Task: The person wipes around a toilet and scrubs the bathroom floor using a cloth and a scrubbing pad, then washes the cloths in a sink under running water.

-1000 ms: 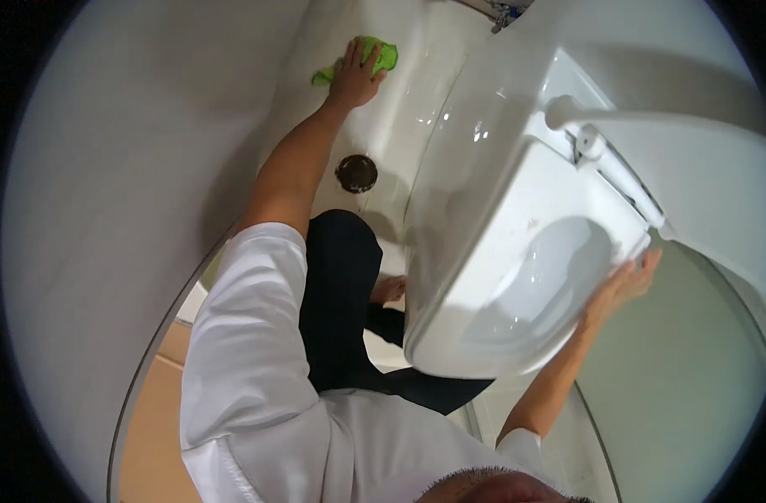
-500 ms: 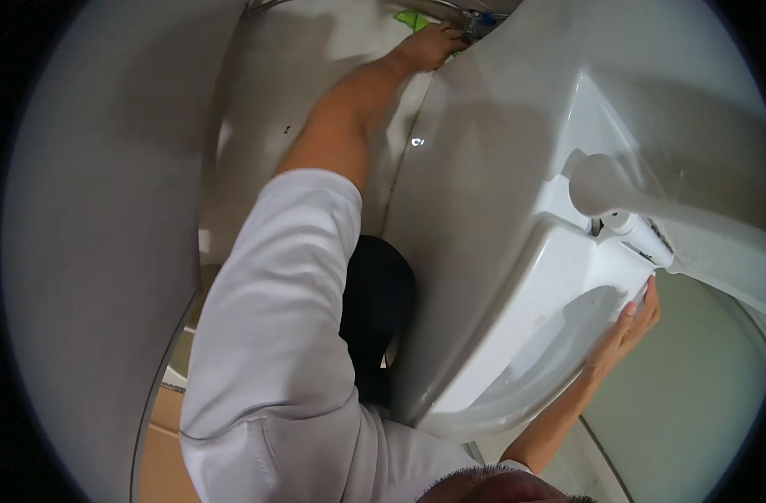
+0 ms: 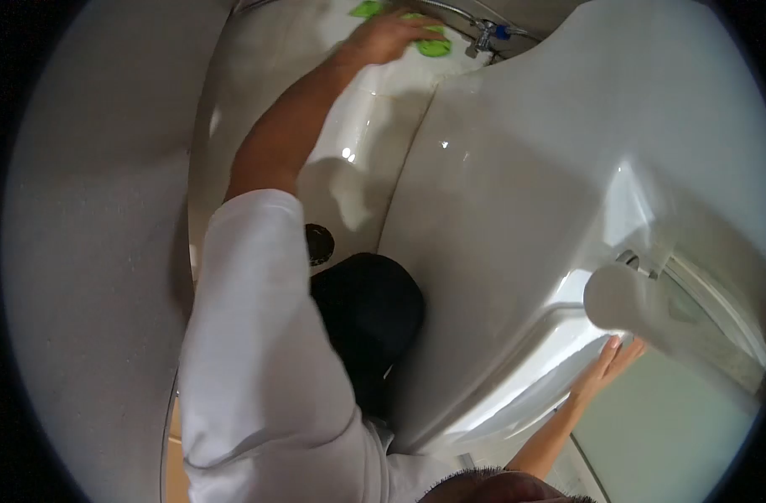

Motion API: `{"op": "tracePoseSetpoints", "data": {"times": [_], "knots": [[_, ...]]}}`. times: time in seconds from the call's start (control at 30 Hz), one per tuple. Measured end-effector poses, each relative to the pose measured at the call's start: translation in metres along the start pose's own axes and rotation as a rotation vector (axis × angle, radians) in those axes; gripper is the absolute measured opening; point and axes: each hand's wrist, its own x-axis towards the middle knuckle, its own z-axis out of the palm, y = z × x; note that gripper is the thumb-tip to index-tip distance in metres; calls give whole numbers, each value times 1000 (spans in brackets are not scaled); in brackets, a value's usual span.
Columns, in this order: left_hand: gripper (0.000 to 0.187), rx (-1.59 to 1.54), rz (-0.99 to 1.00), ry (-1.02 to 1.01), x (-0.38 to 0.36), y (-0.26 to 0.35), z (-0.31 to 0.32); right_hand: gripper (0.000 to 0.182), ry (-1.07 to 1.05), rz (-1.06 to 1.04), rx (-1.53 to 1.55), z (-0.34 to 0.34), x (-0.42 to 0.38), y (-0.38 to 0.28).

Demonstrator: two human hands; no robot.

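My left hand (image 3: 381,38) presses a bright green cloth (image 3: 434,46) against the white surface at the far end, beside the wall fittings. Part of the cloth shows past the fingers, and another bit of it sticks out on the hand's other side. The hand is slightly blurred. On the right, my right hand (image 3: 607,367) holds the rim of a white washbasin (image 3: 525,407), thumb on the inner side; its outer fingers are partly hidden.
A metal valve with a hose (image 3: 483,35) sits at the top. A dark round drain (image 3: 319,244) lies near my dark-trousered knee (image 3: 370,302). The smooth white panel (image 3: 492,168) slopes up to the right. A rounded white fixture (image 3: 613,298) juts over the basin, and a grey wall (image 3: 98,251) stands left.
My left hand has moved left with the green cloth, away from the valve. The view has shifted, uncovering the drain. My right hand stays on the basin rim.
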Motion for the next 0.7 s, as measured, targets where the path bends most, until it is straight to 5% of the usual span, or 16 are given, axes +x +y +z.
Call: {"op": "tracePoseSetpoints", "data": {"times": [0.13,0.17,0.23,0.3,0.43,0.53,0.7], "knots": [[55,12,-126,46,-16,9,-27,66,28,37,16,-2,-3,6],[69,146,-240,39,-11,19,-14,66,31,43,16,-3,-5,8],[69,102,-278,35,13,32,19,66,29,49,22,-3,-5,11],[66,70,3,-9,29,52,36,67,15,49,22,-4,-5,11],[63,62,18,-194,40,92,37,68,-32,28,19,-5,-4,16],[66,37,24,-31,-20,94,49,66,-59,-42,22,4,-5,20],[57,-78,-272,-10,-141,156,4,64,-97,-83,9,5,9,-21]]}}
